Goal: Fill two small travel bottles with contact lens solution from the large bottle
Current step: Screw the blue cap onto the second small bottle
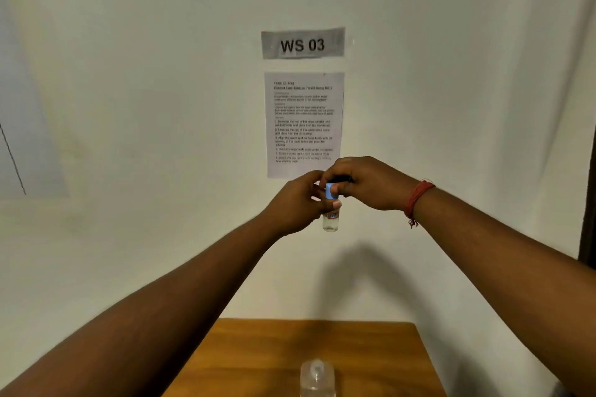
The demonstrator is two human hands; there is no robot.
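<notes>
Left hand (295,203) gripping small travel bottle (330,219) as anchor; right hand (361,184) pinching blue cap (331,191), apparently for twisting.

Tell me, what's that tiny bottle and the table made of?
The small bottle looks like clear plastic, maybe glass: you see through it. Its blue cap looks like matte plastic. The table seems wood or wood-look laminate, with grain streaks.

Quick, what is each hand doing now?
Left hand: holds the small clear travel bottle.
Right hand: grips its light blue cap.
</notes>
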